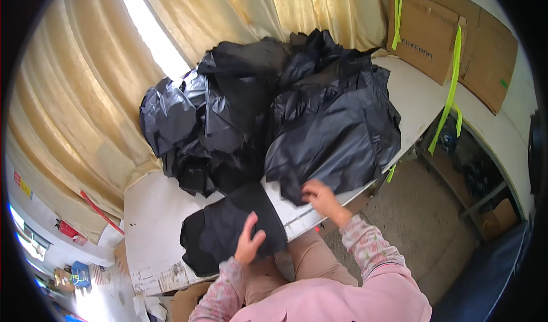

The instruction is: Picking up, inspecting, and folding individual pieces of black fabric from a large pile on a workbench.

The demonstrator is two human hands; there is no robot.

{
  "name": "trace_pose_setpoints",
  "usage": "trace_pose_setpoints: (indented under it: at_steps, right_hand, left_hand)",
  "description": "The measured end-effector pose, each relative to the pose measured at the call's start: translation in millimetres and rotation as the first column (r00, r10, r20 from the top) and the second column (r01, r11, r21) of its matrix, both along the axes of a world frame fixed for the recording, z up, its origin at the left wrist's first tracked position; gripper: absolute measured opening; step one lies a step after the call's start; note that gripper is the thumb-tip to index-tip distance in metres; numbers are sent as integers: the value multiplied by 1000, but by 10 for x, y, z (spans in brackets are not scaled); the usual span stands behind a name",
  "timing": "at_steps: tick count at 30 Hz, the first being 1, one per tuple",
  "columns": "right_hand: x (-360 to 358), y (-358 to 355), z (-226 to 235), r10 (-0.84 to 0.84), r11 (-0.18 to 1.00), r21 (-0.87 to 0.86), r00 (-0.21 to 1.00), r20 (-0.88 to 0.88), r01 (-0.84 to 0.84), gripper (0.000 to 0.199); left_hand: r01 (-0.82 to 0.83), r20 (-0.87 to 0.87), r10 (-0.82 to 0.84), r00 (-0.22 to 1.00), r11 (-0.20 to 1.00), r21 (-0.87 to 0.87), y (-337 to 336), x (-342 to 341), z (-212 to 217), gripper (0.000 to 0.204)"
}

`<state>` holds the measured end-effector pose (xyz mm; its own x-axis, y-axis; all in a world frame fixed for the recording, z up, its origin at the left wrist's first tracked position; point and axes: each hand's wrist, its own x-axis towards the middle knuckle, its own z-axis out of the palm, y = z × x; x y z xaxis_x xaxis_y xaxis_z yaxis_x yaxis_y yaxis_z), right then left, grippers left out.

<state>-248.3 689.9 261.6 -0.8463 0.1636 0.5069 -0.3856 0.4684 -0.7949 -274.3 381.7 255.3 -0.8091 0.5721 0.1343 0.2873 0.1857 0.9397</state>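
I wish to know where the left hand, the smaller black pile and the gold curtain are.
Left hand (248, 246), head view: middle of the hand.
Smaller black pile (224, 222), head view: its top surface.
Gold curtain (85, 88), head view: folds left of the bright gap.

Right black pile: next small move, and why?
Probably close the right hand on the near edge of the right black pile: its fingers are at that edge, though I can't tell whether they grip. The left hand looks open at the flat black pieces.
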Motion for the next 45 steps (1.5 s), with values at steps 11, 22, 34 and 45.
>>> trace_pose_setpoints:
  at_steps: [11, 22, 34, 45]
  right_hand:
    - [722, -42, -289, 361, 142, -866, 790, 496, 479, 57]
    - [634, -363, 770, -173, 985, 8, 983, -68, 174, 13]
    - [656, -664, 1059, 255, 954, 131, 960, 112, -269, 14]
    - [725, -604, 1528, 297, 953, -55, 955, -12, -298, 13]
  left_hand:
    - [190, -276, -253, 927, 953, -238, 755, 463, 370, 66]
    - [247, 196, -307, 931, 928, 280, 365, 353, 584, 87]
    - [241, 263, -363, 894, 883, 402, 34, -119, 1091, 124]
    - [-189, 478, 24, 878, 935, 300, 80, -56, 743, 42]
